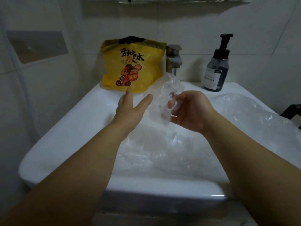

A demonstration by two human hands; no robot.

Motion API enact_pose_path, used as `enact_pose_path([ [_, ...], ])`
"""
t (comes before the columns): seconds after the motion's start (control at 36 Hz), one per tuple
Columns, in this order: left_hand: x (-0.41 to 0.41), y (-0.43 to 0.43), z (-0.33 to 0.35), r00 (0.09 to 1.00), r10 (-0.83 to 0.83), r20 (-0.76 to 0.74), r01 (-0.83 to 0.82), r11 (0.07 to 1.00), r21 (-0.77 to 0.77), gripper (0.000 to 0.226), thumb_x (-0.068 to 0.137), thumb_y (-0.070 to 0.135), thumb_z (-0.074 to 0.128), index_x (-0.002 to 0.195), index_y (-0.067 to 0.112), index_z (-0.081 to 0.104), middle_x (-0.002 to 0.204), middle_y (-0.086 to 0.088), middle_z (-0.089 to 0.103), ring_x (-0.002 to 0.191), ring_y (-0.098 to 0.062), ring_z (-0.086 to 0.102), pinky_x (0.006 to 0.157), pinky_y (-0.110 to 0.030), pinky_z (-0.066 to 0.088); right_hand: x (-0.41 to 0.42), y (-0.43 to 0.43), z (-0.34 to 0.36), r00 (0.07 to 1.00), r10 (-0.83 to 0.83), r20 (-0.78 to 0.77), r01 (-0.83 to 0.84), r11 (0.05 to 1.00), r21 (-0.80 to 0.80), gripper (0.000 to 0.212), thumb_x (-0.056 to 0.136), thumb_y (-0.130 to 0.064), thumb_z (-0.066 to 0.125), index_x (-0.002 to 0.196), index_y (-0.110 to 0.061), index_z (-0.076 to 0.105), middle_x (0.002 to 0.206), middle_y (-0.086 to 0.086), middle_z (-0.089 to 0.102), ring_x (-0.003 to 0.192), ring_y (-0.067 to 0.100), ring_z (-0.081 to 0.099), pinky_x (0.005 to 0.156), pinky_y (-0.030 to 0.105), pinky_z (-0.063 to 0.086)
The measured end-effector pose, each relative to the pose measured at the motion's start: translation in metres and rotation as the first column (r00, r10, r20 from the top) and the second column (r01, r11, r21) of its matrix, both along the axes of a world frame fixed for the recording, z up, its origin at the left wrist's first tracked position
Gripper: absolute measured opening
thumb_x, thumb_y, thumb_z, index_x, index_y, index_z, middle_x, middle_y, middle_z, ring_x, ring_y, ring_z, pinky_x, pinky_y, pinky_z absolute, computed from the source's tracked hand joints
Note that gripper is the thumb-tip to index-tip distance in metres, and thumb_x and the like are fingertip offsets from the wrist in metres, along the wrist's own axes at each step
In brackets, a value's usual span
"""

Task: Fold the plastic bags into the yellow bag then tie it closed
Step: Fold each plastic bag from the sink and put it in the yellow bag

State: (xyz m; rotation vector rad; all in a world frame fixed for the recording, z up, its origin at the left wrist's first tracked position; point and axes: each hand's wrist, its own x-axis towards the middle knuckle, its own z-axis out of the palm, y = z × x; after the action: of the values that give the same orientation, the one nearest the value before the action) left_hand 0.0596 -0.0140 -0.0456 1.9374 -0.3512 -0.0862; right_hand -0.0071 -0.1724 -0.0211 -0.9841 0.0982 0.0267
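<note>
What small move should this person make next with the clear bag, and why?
Probably bring the open left hand onto the clear bag and press it flatter. The right hand holds it upright but crumpled, and the yellow bag stands just behind on the sink.

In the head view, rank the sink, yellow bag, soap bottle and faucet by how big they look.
1. sink
2. yellow bag
3. soap bottle
4. faucet, partly hidden, so its place after the bottle is unsure

Dim bathroom: white tiled wall [195, 30], white basin [73, 128], steel tap [173, 61] and dark pump bottle [215, 69] at its back.
</note>
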Motion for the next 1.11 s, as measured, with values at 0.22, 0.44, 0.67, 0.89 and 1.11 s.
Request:
enact_pose_path([
  [0.22, 0.002, 0.004, -0.006, 0.998, -0.059, 0.016, 0.061, 0.99, -0.129, 0.017, 0.083, 0.027, 0.073, 0.097, 0.023, 0.064, 0.086, 0.005, 0.068, 0.075, -0.012, 0.064, 0.057, -0.021, 0.049, 0.007, 0.008, -0.01, 0.996, -0.043, -0.074, 0.021, 0.96, -0.278, 0.03, 0.096, -0.03, 0.052, 0.113, -0.006, 0.057, 0.102, 0.014, 0.069, 0.093, 0.029, 0.068, 0.084, 0.041, 0.056],
  [0.44, 0.0, 0.016, -0.001, 0.974, 0.204, 0.1, -0.204, 0.979, -0.008, 0.042, 0.091, 0.046, 0.057, 0.125, 0.021, 0.053, 0.117, -0.003, 0.052, 0.104, -0.021, 0.053, 0.081, -0.032, 0.042, 0.003, 0.0, -0.014, 0.932, -0.363, -0.024, 0.275, 0.747, -0.605, 0.017, 0.097, -0.022, 0.052, 0.106, -0.008, 0.056, 0.095, 0.008, 0.061, 0.085, 0.024, 0.059, 0.071, 0.032, 0.057],
  [0.67, -0.023, 0.016, 0.01, 0.969, 0.084, 0.231, -0.03, 0.973, -0.229, 0.056, 0.078, 0.059, 0.066, 0.127, 0.033, 0.056, 0.125, 0.009, 0.057, 0.116, -0.008, 0.054, 0.092, -0.022, 0.044, -0.001, 0.018, -0.015, 0.937, -0.344, 0.067, 0.304, 0.701, -0.645, 0.026, 0.098, -0.032, 0.046, 0.105, -0.01, 0.059, 0.095, 0.004, 0.057, 0.082, 0.017, 0.054, 0.07, 0.029, 0.051],
  [0.89, -0.025, 0.016, 0.004, 0.981, -0.176, -0.087, 0.182, 0.982, 0.058, 0.069, 0.084, 0.055, 0.06, 0.144, 0.024, 0.043, 0.114, 0.002, 0.062, 0.081, -0.013, 0.055, 0.061, -0.023, 0.04, -0.003, 0.024, -0.01, 0.983, -0.182, 0.019, 0.173, 0.889, -0.425, 0.039, 0.096, -0.03, 0.052, 0.119, 0.0, 0.058, 0.105, 0.015, 0.06, 0.099, 0.032, 0.062, 0.095, 0.046, 0.05],
  [1.11, -0.024, 0.022, 0.009, 0.946, -0.291, -0.141, 0.281, 0.956, -0.088, 0.032, 0.068, 0.048, 0.075, 0.077, 0.018, 0.069, 0.067, 0.008, 0.067, 0.068, -0.011, 0.06, 0.071, -0.029, 0.046, -0.006, 0.026, -0.005, 0.964, -0.258, 0.07, 0.266, 0.908, -0.325, 0.018, 0.093, -0.019, 0.059, 0.101, -0.004, 0.062, 0.101, 0.015, 0.067, 0.098, 0.031, 0.067, 0.089, 0.04, 0.055],
])
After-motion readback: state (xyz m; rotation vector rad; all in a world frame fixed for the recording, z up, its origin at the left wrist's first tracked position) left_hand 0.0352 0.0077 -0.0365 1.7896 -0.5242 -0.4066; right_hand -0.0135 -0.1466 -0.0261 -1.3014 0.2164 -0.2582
